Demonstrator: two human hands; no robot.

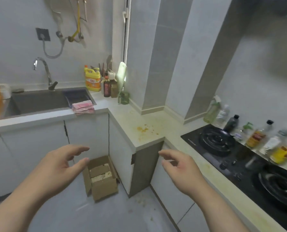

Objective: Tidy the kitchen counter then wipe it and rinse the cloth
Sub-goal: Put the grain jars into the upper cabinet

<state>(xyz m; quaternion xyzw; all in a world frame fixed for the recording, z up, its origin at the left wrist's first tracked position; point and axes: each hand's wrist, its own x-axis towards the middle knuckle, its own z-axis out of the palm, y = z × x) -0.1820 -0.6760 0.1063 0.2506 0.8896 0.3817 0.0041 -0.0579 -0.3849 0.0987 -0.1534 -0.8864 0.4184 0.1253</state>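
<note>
Both hands are held out in the air above the floor, and they hold nothing. The left hand (62, 162) has its fingers loosely spread, with the thumb apart. The right hand (181, 166) has relaxed fingers, a little bent. The pink cloth (83, 107) lies folded well apart from them, on the tabletop (122, 113) edge at the right end of the sink (39, 101), far beyond the left hand. An orange stain (142, 129) marks the tabletop corner, beyond the gap between the hands. An open cardboard box (102, 180) stands on the floor between them.
</note>
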